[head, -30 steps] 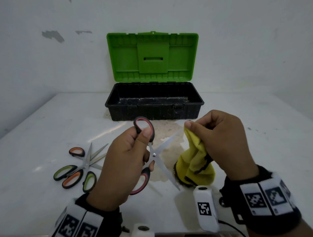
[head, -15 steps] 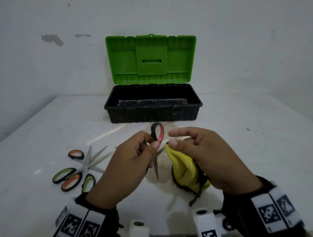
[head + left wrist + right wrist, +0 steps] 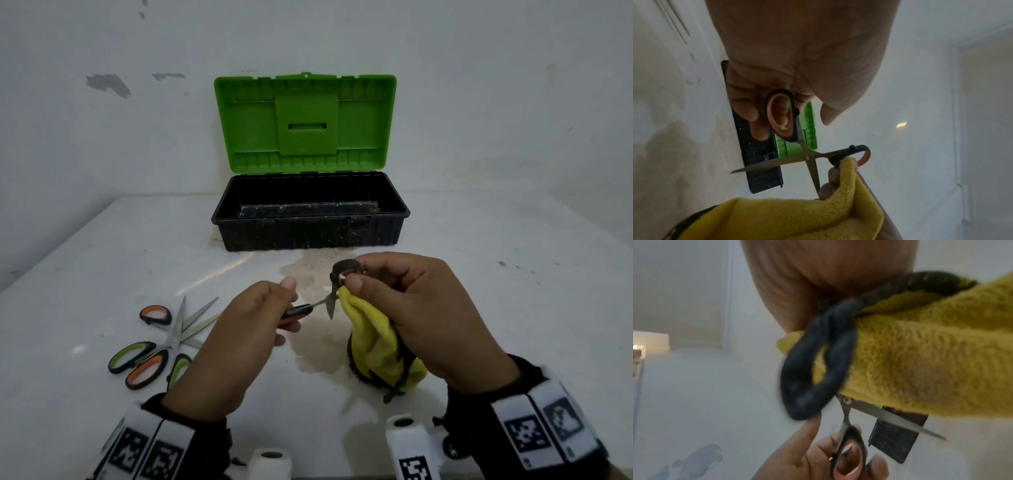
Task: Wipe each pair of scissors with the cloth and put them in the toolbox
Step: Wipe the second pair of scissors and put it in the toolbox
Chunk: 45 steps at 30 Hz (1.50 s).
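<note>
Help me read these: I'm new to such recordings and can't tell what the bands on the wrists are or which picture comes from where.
No machine here: a person works with bare hands, wearing a camera on the head and one on each wrist; the patterned bands carry those. The wide picture is from the head, the two close ones from the wrists. The left hand holds one handle of the red-handled scissors, blades spread. The right hand pinches the other handle through the yellow cloth. On the white table lie two more scissors and the open toolbox.

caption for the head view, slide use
Both hands spread red-handled scissors against a yellow cloth before the open toolbox.
</note>
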Available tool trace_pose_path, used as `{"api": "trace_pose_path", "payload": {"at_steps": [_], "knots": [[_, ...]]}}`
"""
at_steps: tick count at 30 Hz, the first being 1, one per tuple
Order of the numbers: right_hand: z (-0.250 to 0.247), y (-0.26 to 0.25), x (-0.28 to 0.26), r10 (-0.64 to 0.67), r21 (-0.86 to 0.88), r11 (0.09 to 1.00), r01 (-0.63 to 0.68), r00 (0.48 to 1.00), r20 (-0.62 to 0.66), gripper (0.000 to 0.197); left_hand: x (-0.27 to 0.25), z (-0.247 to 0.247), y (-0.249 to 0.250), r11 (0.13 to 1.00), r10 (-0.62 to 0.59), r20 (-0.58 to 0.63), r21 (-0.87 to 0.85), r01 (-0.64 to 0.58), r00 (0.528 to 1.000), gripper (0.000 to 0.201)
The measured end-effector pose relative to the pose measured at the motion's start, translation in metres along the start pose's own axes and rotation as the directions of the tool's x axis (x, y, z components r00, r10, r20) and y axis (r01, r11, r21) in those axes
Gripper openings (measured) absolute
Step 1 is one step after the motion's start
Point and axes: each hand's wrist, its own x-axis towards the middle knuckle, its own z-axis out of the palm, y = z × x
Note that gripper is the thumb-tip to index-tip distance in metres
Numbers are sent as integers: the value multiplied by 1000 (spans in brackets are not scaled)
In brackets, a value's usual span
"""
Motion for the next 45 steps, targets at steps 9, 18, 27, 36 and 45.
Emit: {"api": "trace_pose_path", "payload": {"at_steps": [9,18,27,36,45], "knots": [[-8,10,-2,-140,37,990,137,984,111,19,-2,-3,8,863,-251,258,-378,336,933,36],[-39,20,4,163,-2,987,-163,986,36,32,2,-8,-2,887,-85,35,-452,92,996,10],[-40,4,1,143,29,990,-140,981,-132,22,-10,-5,3,975,75,6,-209,-72,997,7],[-3,5,-4,8,-206,978,-39,989,-149,8,-18,0,7,943,64,24,-329,-53,998,6],[-2,-8,-6,-45,-385,923,18,997,-62,11,-22,-6,12,833,-32,188,-538,130,982,18]]}}
